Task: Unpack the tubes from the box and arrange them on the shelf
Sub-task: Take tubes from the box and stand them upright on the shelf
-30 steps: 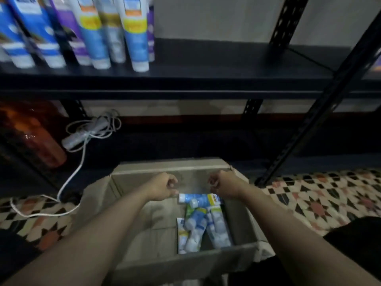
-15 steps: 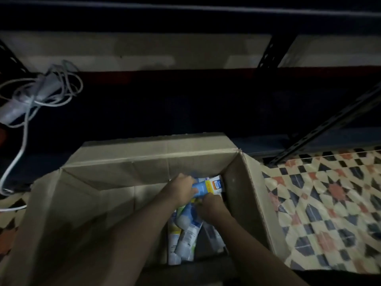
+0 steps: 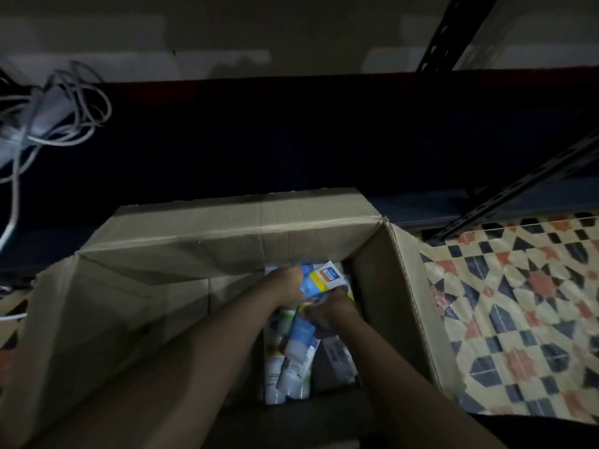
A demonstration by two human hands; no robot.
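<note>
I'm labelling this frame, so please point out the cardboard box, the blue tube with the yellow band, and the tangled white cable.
cardboard box (image 3: 385,306): head view, inner right wall.
blue tube (image 3: 319,280): head view, yellow-banded upper body.
white cable (image 3: 69,119): head view, coiled loops.

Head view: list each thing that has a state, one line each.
cardboard box: open, flaps folded out, on the floor.
tubes: lying loose in the box's right part.
blue and yellow tube: gripped, lifted off the pile.
left hand: closed on that tube.
right hand: closed among the tubes.
white cable: coiled.
</note>
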